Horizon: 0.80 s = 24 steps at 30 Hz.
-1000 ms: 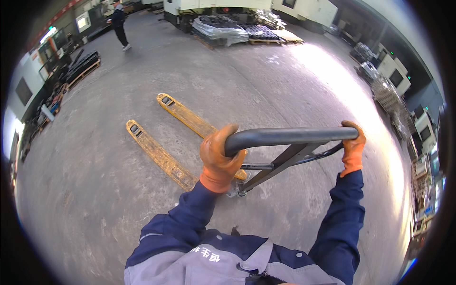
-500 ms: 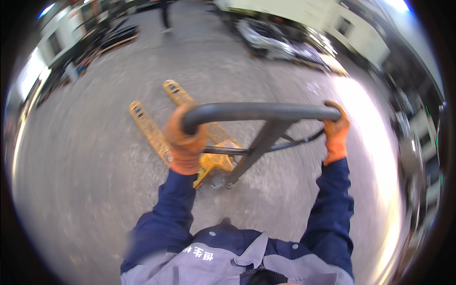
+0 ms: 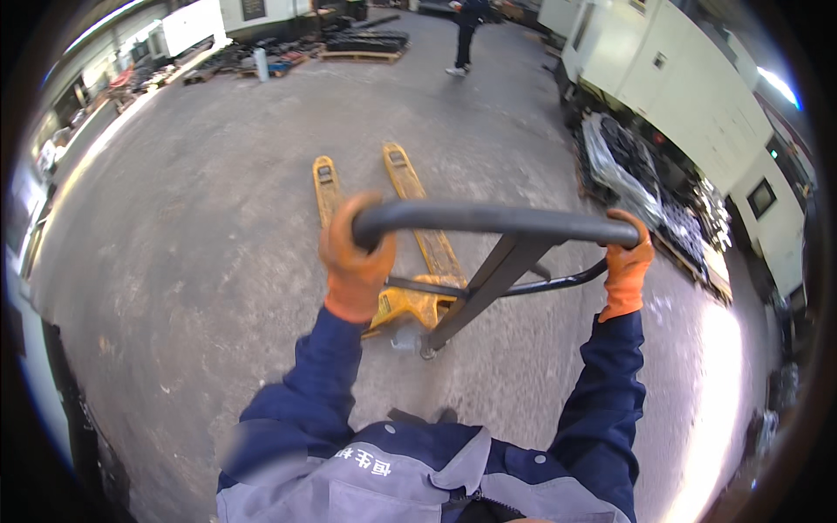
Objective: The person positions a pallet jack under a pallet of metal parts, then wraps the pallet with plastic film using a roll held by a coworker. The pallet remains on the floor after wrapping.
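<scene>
Both my hands wear orange gloves and grip the dark handle of a yellow pallet truck. My left hand is closed round the handle's left corner, and my right hand wraps its right corner. The handle's shaft slants down to the wheel base just ahead of my feet. Beyond it the two yellow forks point away from me, low over the concrete floor, with nothing on them. Part of the left fork is hidden behind my left hand.
Another person in dark clothes stands on the floor ahead. Dark goods on a wooden pallet lie at the far left, near a light blue cylinder. Plastic-wrapped goods on pallets line the right, beside a large pale machine.
My view has turned left, so the wrapped goods and the person now appear further right. The forks point more straight ahead. Both hands keep their hold on the handle.
</scene>
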Motion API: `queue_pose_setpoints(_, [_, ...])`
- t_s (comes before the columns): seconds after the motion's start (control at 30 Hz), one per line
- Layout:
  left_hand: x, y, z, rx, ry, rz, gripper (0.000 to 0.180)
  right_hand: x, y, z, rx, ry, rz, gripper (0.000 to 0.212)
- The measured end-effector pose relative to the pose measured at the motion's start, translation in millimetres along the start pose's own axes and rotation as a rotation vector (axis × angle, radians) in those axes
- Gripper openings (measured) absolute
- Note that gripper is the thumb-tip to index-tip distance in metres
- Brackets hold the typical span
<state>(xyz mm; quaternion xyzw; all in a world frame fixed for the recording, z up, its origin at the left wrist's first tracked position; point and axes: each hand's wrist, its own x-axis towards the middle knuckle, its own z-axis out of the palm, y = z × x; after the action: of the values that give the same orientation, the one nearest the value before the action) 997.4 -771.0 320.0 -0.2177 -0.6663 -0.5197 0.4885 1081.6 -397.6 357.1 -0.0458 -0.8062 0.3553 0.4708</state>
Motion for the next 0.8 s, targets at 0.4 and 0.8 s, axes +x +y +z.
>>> queue_pose_setpoints(0.4, [55,-101,90,0.308,0.198,-0.118,0.034,186,102,232,0.199,-0.236,-0.167,0.035])
queue_pose_setpoints(0.8, [168,-310,123,0.441,0.283,-0.082,0.034,300,106,497,0.317,-0.323,-0.199,0.037])
